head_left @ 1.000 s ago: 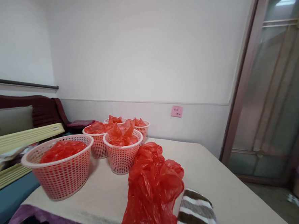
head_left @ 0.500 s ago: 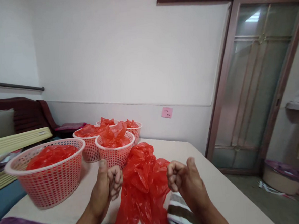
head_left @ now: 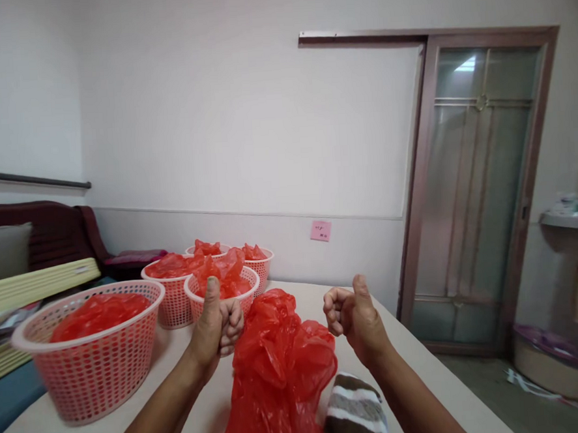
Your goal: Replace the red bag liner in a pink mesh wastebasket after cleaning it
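Note:
My left hand (head_left: 216,327) is raised over the table with its fingers curled and thumb pointing up, nothing in it. In the same pose, my right hand (head_left: 356,318) is closed and bare on the other side. Between and below them a crumpled heap of red plastic bags (head_left: 279,374) lies on the table. Just behind my left hand stands a small pink perforated basket (head_left: 226,303) with red plastic bags in it. A striped cloth (head_left: 354,408) in brown, grey and white lies under my right forearm, beside the heap.
A larger pink basket (head_left: 98,378) holding red plastic stands at the left. Several more pink baskets are grouped behind. The pale table (head_left: 427,397) reaches toward a wall with a pink note (head_left: 320,231). A sliding glass door (head_left: 484,211) and a lidded bin (head_left: 552,364) are at the right.
Both hands have risen slightly, keeping their curled fingers and upright thumbs. The view has tilted up a little. The baskets and striped cloth keep their places on the table.

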The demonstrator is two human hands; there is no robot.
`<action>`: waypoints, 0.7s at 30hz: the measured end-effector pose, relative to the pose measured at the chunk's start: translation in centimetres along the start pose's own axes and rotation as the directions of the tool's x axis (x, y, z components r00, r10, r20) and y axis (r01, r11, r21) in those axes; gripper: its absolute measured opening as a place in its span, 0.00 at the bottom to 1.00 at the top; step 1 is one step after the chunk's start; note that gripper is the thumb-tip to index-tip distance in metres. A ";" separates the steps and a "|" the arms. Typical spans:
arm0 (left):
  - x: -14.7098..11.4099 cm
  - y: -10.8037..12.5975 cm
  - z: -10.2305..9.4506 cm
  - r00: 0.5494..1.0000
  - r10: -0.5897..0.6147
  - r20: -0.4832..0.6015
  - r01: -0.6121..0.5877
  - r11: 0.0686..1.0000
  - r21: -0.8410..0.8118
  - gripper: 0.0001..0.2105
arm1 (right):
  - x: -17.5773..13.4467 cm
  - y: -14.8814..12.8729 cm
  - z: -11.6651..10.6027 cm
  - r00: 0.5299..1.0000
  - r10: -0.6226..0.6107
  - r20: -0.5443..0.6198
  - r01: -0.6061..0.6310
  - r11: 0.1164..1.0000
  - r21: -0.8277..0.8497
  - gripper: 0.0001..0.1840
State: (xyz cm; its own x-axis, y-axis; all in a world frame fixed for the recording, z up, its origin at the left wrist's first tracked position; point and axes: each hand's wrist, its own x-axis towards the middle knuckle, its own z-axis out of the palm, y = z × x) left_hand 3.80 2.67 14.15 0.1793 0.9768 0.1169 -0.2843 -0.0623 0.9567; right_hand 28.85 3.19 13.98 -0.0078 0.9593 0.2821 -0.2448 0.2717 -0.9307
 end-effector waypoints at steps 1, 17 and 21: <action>0.0 0.0 0.0 1.000 -0.002 0.003 0.002 1.000 0.002 0.37 | -0.1 -0.2 0.0 1.000 -0.005 0.004 0.005 1.000 0.001 0.43; -0.1 -0.1 -0.3 1.000 0.000 0.008 0.000 1.000 0.000 0.37 | -0.5 -1.2 0.5 1.000 -0.012 0.009 0.012 1.000 -0.006 0.44; -0.1 -0.3 -0.1 1.000 0.007 -0.004 -0.007 1.000 0.016 0.37 | -0.7 -1.1 0.3 1.000 0.005 0.025 -0.005 1.000 -0.019 0.43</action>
State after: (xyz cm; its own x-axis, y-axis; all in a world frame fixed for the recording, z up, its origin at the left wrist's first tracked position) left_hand 3.75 2.59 13.78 0.1735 0.9771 0.1230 -0.2709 -0.0727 0.9598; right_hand 28.82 2.17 14.86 -0.0330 0.9585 0.2831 -0.2264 0.2687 -0.9362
